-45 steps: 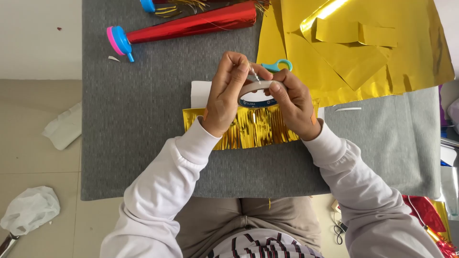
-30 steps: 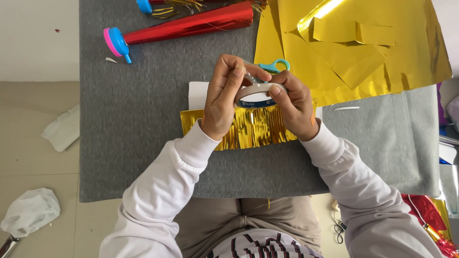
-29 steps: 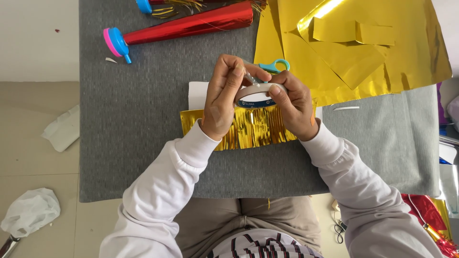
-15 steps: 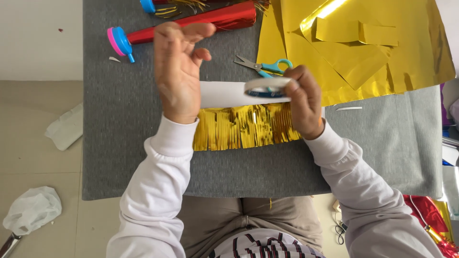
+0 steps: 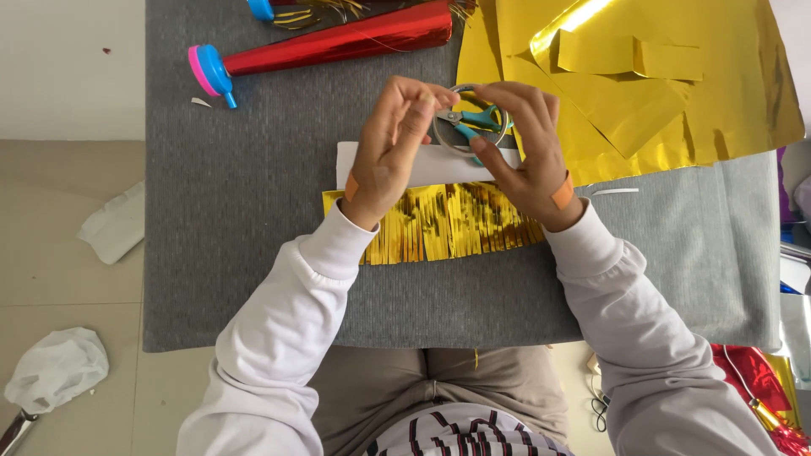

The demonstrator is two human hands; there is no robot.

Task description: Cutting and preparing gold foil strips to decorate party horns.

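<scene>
Tape roll, frame centre: light, rigid ring, sticky edge; left hand and right hand pinch its rim.

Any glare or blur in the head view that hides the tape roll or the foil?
Head view: sharp overall, even daylight; the tape roll between the left hand and right hand is clear. Bright glare streaks the gold foil sheet near the top edge; the gold fringe glints, strips still readable.

A home craft table, seen from above.
Gold foil sheets, red party horn, grey felt mat, tiled floor.
</scene>
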